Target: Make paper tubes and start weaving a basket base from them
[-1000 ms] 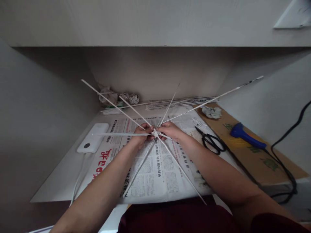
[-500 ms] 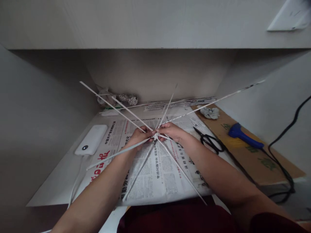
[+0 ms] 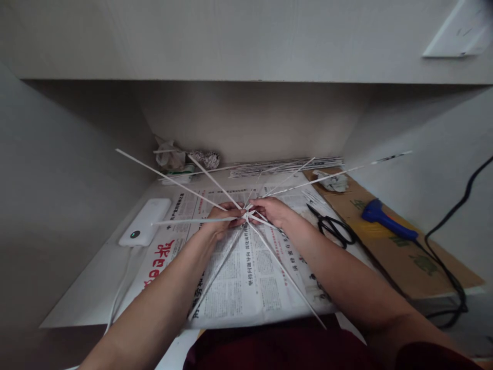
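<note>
Thin rolled paper sticks (image 3: 285,268) fan out like spokes from a small woven centre (image 3: 247,215) held between my hands. My left hand (image 3: 225,218) pinches the centre from the left, thumb and fingers closed on it. On the other side my right hand (image 3: 269,209) grips it with bent fingers. One flat pale strip lies across my left hand and points left. Fingers hide part of the crossing. Beneath everything, a newspaper sheet (image 3: 227,293) covers the table.
A white power bank (image 3: 144,222) with a cable lies at left. Black scissors (image 3: 333,228) and a blue glue gun (image 3: 389,220) on cardboard (image 3: 435,267) are at right. Behind are a bundle of paper sticks (image 3: 285,165), a plastic bag (image 3: 169,154) and crumpled paper (image 3: 330,181).
The flat strip at left has swung up from pointing down-left to nearly level. The far spokes have tilted lower, and one back spoke now leans right. Both hands keep their hold.
</note>
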The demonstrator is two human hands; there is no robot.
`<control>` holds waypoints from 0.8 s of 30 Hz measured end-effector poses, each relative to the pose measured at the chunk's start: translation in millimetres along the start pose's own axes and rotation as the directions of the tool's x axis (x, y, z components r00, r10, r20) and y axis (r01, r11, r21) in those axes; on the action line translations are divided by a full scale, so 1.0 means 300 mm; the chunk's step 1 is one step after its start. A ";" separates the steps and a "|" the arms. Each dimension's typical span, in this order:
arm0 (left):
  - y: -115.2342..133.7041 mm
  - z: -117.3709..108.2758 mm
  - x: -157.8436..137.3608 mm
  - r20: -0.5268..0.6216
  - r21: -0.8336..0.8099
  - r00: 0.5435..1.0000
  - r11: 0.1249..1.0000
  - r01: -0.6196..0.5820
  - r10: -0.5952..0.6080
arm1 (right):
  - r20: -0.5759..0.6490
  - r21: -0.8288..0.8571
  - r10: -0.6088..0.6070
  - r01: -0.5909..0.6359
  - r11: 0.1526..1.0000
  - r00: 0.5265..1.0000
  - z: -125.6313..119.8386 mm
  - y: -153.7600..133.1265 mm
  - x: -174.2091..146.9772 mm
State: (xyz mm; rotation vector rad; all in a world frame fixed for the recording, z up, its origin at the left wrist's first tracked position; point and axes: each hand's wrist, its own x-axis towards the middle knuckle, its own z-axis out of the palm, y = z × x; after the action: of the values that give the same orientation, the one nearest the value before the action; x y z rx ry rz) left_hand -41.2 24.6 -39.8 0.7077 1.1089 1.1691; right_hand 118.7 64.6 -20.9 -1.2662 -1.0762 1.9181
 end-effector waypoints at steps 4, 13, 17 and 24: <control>0.007 0.002 0.001 -0.002 0.005 1.000 1.000 0.028 -0.028 | -0.025 0.034 0.003 -0.002 0.999 1.000 0.005 -0.003 -0.008; -0.001 -0.003 0.010 -0.025 -0.042 1.000 0.999 0.000 -0.001 | -0.179 -0.354 -0.379 0.299 0.886 0.908 0.021 0.029 0.001; -0.004 -0.003 0.013 -0.047 -0.026 0.999 0.999 -0.021 0.020 | -0.030 -0.774 -0.578 0.347 0.529 0.815 0.013 0.038 -0.011; -0.007 0.001 0.008 -0.030 0.053 0.999 0.998 -0.030 0.032 | 0.229 -0.925 -0.707 0.375 0.056 0.670 0.013 0.032 -0.033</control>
State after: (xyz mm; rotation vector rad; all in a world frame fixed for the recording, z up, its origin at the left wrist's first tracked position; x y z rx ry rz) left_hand -40.0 26.4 -42.3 0.7520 1.1622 1.1843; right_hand 118.3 50.4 -23.9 -1.2390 -2.2604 0.2692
